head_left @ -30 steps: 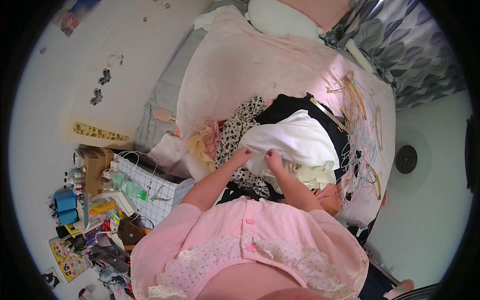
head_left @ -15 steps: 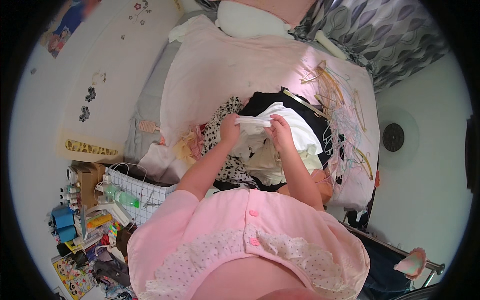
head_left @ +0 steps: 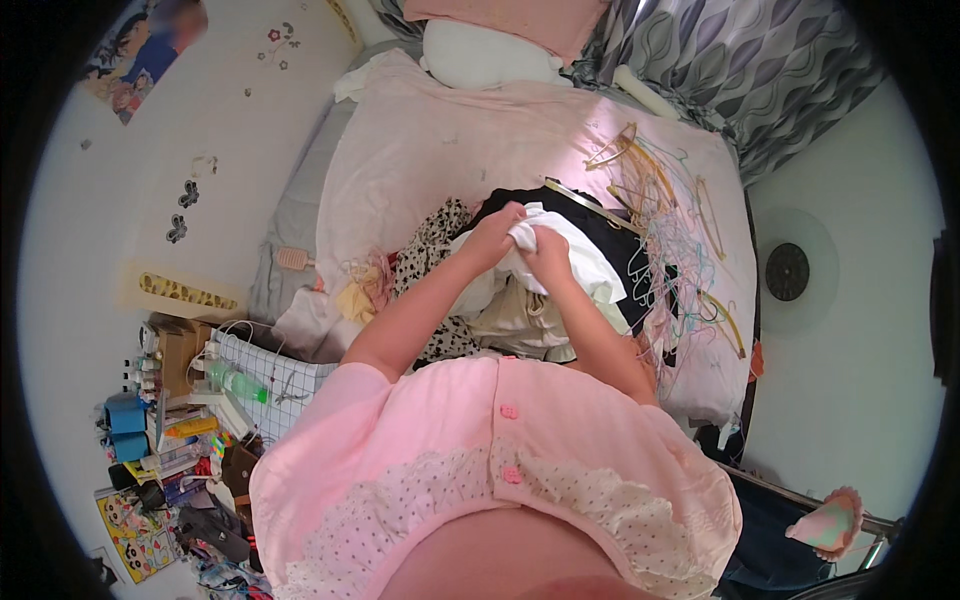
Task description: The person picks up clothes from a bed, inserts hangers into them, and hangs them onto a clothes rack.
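Observation:
My left hand (head_left: 496, 236) and my right hand (head_left: 545, 258) are close together over the pile of clothes, both closed on a white garment (head_left: 585, 262). A bunched edge of its cloth shows between my fingers, and the rest spreads out to the right over the pile. What kind of garment it is, I cannot tell. Beneath it lies black clothing (head_left: 503, 200). Left of my hands is a black-and-white patterned garment (head_left: 432, 240), and a beige garment (head_left: 520, 318) lies between my forearms.
Many tangled hangers (head_left: 690, 240) lie on the right of the pink-covered bed (head_left: 385, 165). A pink brush (head_left: 293, 258) rests at its left edge. A grid-patterned basket (head_left: 260, 365) and a cluttered shelf with a green bottle (head_left: 238, 382) stand at lower left.
My hands have moved closer together and slightly away from me. The white edge that was stretched between them is now bunched up. The view has shifted slightly.

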The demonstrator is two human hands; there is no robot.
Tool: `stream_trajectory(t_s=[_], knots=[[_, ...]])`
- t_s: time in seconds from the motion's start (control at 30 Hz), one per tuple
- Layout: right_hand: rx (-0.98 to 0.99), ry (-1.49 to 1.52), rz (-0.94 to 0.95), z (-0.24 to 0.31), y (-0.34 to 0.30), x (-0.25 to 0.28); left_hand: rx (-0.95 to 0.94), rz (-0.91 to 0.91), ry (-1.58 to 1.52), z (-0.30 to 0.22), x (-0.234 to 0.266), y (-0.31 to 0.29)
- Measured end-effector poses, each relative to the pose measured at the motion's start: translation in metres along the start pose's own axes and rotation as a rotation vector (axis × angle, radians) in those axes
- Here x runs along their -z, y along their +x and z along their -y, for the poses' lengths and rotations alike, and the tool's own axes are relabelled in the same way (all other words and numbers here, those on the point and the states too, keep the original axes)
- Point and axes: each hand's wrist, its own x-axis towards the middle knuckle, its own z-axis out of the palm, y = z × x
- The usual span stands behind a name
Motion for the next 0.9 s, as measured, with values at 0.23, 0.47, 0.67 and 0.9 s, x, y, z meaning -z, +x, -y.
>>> stream_trajectory(t_s=[0.23, 0.47, 0.67, 0.9], knots=[[-0.26, 0.581, 0.164, -0.032, 0.023, 0.017, -0.03, -0.091, 0.13, 0.0, -0.011, -0.002], [-0.64, 1.097, 0.146, -0.034, 0.043, 0.068, 0.384, -0.025, 0.241, 0.034, -0.027, -0.011], [-0.257, -0.027, 0.43, -0.075, 0.037, 0.111, 0.281, -0.021, 0.133, 0.007, -0.001, 0.017], [-0.333, -0.29, 0.079, -0.136, 0.017, 0.097, 0.072, 0.17, 0.449, -0.019, 0.004, 0.023]])
